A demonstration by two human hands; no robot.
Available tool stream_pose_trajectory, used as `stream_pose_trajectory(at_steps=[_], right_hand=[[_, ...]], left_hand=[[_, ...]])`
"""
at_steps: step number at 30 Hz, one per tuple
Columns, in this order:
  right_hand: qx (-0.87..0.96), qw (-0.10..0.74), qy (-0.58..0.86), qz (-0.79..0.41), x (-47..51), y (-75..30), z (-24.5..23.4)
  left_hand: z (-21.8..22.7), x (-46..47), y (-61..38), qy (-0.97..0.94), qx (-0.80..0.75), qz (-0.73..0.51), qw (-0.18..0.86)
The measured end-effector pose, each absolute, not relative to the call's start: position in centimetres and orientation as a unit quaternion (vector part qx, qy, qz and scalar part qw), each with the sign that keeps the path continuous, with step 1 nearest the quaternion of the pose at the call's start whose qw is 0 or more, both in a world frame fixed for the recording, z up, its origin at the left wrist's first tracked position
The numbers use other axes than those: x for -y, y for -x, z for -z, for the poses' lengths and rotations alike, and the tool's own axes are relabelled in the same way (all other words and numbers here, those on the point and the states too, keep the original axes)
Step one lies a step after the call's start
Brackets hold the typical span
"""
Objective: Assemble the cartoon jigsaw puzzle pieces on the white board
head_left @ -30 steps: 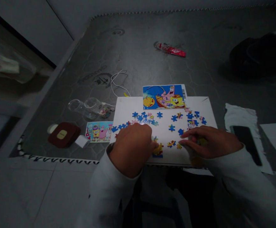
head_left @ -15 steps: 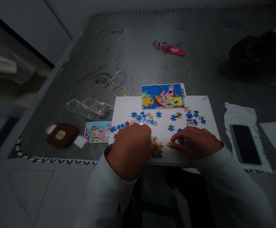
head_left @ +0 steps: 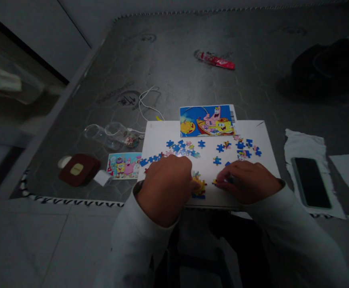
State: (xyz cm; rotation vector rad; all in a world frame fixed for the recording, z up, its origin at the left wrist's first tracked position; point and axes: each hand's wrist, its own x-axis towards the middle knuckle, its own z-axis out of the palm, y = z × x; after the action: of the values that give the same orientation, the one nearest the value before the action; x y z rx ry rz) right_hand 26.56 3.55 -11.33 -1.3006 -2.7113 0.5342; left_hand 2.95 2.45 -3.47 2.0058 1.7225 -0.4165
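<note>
My left hand (head_left: 168, 188) is curled, with its fingertips down on a small block of joined puzzle pieces (head_left: 199, 194) near the front of the white board (head_left: 159, 130). Most of its fingers are hidden beneath the back of the hand. Just to the right, my right hand (head_left: 248, 182) pinches a small yellow and blue puzzle piece (head_left: 214, 182), slightly apart from the joined block. Loose blue and pink puzzle pieces (head_left: 177, 147) lie behind my left hand. More loose puzzle pieces (head_left: 241, 145) are scattered behind my right hand.
A cartoon picture card (head_left: 207, 121) rests across the board's back edge. On the left are another card (head_left: 125, 166), a white charger (head_left: 103, 177), a brown box (head_left: 79, 170) and clear plastic containers (head_left: 114, 136). A phone (head_left: 311, 182) lies right; a red packet (head_left: 216, 61) lies farther back.
The fingers of my right hand have curled slightly around the small piece. My left hand stays on the joined pieces, and the view has shifted a little.
</note>
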Motion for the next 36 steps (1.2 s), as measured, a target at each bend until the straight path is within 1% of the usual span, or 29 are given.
stream_pose_trajectory(at_steps=[2,6,10,17,21,26,32,36], right_hand=[[0.880,0.029,0.436,-0.188,-3.7,-26.6,11.3],[0.876,0.047,0.453,-0.162,-3.8,-27.1,11.4],[0.889,0.039,0.435,-0.140,-3.8,-27.4,11.5],[0.911,0.070,0.383,-0.135,-3.3,-26.7,11.3],[0.914,0.062,0.384,-0.112,-3.0,-26.1,10.8],[0.903,0.082,0.388,-0.167,-3.2,-26.5,11.0],[0.914,0.079,0.382,-0.113,-3.3,-26.9,12.0],[0.913,0.073,0.387,-0.109,-3.3,-26.6,11.9]], left_hand=[[3.5,-2.5,-3.0,-0.732,-0.626,0.146,0.226],[3.4,-2.4,-3.0,-0.733,-0.626,0.143,0.224],[3.4,-2.4,-3.1,-0.730,-0.624,0.152,0.231],[3.7,-2.3,-3.2,-0.737,-0.619,0.148,0.227],[3.6,-2.3,-3.2,-0.734,-0.625,0.147,0.221],[3.8,-2.3,-3.1,-0.740,-0.621,0.143,0.214],[4.4,-2.2,-3.2,-0.750,-0.616,0.116,0.213],[4.5,-2.3,-3.1,-0.749,-0.612,0.120,0.223]])
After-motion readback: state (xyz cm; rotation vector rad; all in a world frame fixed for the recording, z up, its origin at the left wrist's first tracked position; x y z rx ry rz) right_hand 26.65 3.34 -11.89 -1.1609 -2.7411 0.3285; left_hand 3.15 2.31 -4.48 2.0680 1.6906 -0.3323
